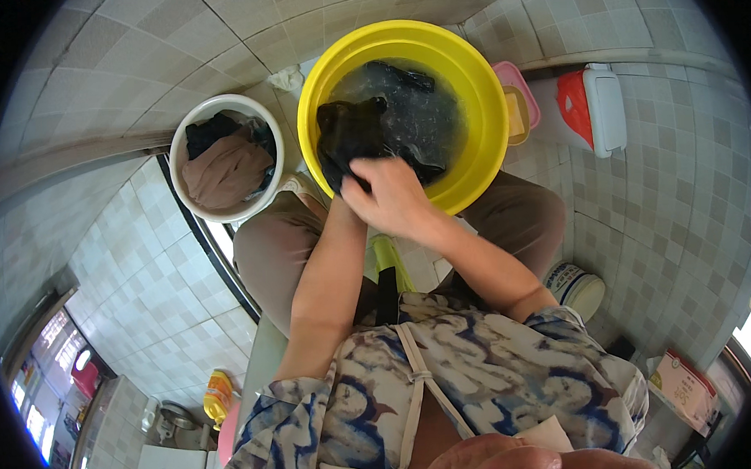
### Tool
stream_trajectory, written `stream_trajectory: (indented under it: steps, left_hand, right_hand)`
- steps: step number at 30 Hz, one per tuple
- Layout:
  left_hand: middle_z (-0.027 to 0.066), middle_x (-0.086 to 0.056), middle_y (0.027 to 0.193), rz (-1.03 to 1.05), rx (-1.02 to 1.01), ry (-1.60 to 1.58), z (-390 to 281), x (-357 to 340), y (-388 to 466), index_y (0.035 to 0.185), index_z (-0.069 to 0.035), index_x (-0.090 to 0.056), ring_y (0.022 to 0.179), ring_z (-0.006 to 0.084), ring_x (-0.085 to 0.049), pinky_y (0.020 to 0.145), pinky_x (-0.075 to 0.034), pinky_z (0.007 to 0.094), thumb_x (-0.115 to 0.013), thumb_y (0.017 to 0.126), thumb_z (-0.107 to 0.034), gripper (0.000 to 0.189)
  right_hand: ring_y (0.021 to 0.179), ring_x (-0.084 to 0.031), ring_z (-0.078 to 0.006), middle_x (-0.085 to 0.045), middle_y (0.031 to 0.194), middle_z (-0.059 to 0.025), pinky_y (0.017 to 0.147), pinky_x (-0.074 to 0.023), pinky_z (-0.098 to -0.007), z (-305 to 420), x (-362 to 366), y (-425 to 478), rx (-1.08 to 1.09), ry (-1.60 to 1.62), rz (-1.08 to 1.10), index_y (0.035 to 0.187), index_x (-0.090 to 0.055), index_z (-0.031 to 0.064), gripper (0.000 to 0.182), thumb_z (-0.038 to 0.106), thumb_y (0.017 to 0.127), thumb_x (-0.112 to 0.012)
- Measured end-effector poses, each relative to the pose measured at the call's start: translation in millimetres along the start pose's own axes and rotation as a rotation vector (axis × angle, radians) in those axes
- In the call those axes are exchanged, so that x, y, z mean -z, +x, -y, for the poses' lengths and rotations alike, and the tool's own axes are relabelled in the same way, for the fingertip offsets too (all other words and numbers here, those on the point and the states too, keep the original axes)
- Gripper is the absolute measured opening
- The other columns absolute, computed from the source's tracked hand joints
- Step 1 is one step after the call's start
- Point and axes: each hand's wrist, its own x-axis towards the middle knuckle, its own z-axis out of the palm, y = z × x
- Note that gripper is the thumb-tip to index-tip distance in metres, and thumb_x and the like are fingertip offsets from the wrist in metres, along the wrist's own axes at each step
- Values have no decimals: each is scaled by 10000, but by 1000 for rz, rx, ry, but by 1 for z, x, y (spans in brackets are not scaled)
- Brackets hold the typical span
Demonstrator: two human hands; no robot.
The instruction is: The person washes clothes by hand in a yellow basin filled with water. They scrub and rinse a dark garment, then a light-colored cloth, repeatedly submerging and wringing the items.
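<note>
A large yellow plastic basin (pixel 483 186) stands before me with cloudy water and dark wet cloth (pixel 406 76) in it. At the basin's near left side, a black wet garment (pixel 352 125) is bunched over my left hand, which is hidden in or behind the cloth; only the wrist shows. My right hand (pixel 386 193) is at the near edge of this garment, its thumb and fingers pinching the cloth beside my left wrist. More dark fabric lies in the water by my right fingers.
A white bucket (pixel 182 192) with brown and dark clothes stands left of the basin. Pink and tan dishes (pixel 516 118), one holding yellow soap, lie at its right. Farther right are a white bin with a red bag (pixel 606 111) and a white tub (pixel 582 291). Tiled walls stand close around.
</note>
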Motion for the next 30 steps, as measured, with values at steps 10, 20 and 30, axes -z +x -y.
stream_trajectory:
  steps: [10,20,30]
  left_hand:
    - [137,-530,1269,-548,-4,501,19,-100,-27,1341,-10,-413,1134,270,-537,958,-434,376,-450,898,-578,722]
    - [118,-624,1108,-179,36,1041,30,-92,-36,1168,10,-553,1021,202,-598,913,-462,340,-710,810,-313,508]
    - [113,-611,1171,124,21,72,44,-138,-49,1201,-42,-557,1066,272,-586,960,-446,420,-531,925,-315,390]
  right_hand:
    - [686,-627,-356,-638,747,-195,665,-498,-401,-133,35,86,-116,-64,-318,795,-677,31,289,299,761,-575]
    - [974,-575,-113,-653,1008,-53,874,-443,-259,-61,97,40,286,375,-85,1125,-613,23,268,86,866,-589]
    - [1118,-532,-223,-539,1243,-117,950,-421,-336,-106,41,-23,-49,197,-18,1301,-457,40,593,156,764,-680]
